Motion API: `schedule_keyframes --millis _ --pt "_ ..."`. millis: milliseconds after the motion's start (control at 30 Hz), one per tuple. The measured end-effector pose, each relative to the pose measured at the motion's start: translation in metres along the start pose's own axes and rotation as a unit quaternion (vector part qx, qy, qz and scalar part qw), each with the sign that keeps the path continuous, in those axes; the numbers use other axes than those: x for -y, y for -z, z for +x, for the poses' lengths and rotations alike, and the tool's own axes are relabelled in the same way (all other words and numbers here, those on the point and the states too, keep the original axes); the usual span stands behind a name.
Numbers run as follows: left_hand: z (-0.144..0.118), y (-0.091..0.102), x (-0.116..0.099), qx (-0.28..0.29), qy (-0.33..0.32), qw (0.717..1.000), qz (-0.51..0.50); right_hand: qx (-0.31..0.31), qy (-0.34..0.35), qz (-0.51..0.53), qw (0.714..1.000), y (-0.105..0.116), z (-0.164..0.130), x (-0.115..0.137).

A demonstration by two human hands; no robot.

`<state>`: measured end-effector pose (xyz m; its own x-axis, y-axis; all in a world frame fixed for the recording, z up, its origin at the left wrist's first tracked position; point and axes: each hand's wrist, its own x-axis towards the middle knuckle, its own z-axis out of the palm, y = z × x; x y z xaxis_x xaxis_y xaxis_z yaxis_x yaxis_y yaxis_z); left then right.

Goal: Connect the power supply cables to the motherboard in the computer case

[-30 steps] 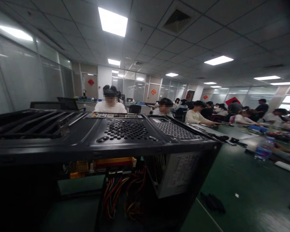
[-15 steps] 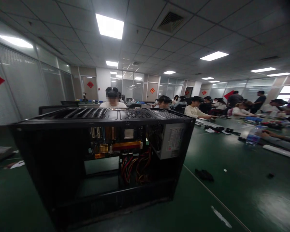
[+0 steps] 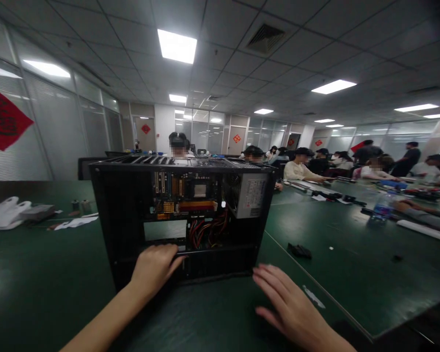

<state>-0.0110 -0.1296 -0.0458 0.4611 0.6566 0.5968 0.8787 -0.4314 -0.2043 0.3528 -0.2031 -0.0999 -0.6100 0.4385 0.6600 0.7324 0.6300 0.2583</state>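
Note:
A black computer case (image 3: 220, 266) stands upright on the green table, its open side facing me. Inside are a motherboard (image 3: 185, 188), a bundle of coloured power cables (image 3: 201, 233) and a silver power supply (image 3: 251, 195) at the upper right. My left hand (image 3: 156, 264) grips the case's lower rail, fingers bent over it into the opening and thumb along the front. At the case's bottom right corner is my right hand (image 3: 282, 298), fingers stretched out and thumb apart. Its fingertips are at the corner; whether they press on it I cannot tell.
Left of the case lie a white plastic bag (image 3: 7, 212), a grey box (image 3: 37, 211) and paper scraps (image 3: 77, 222). To the right are a small black item (image 3: 299, 251), a white strip (image 3: 314, 296) and a plastic bottle (image 3: 385, 205). Several people sit around the tables beyond.
Both my hands have come into view, the left onto the lower rail, the right to the bottom right corner. The case now appears smaller and farther away; the view has shifted slightly left.

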Motion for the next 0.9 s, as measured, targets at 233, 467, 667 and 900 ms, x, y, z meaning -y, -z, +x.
schedule_keyframes --millis 233,467,667,900 --pt "-0.002 -0.011 0.008 -0.051 -0.038 0.995 0.077 -0.043 0.099 -0.058 0.992 -0.041 0.087 -0.030" --pt "-0.008 -0.010 0.029 -0.076 -0.078 0.991 0.074 -0.093 0.195 -0.100 0.971 -0.044 0.098 -0.052" --pt "-0.024 -0.005 0.097 0.037 0.003 0.999 -0.026 -0.144 0.186 -0.074 0.969 -0.051 0.131 0.009" --pt "-0.006 0.027 0.125 0.058 0.220 0.951 -0.211 -0.041 0.196 -0.113 0.973 -0.064 0.192 0.153"
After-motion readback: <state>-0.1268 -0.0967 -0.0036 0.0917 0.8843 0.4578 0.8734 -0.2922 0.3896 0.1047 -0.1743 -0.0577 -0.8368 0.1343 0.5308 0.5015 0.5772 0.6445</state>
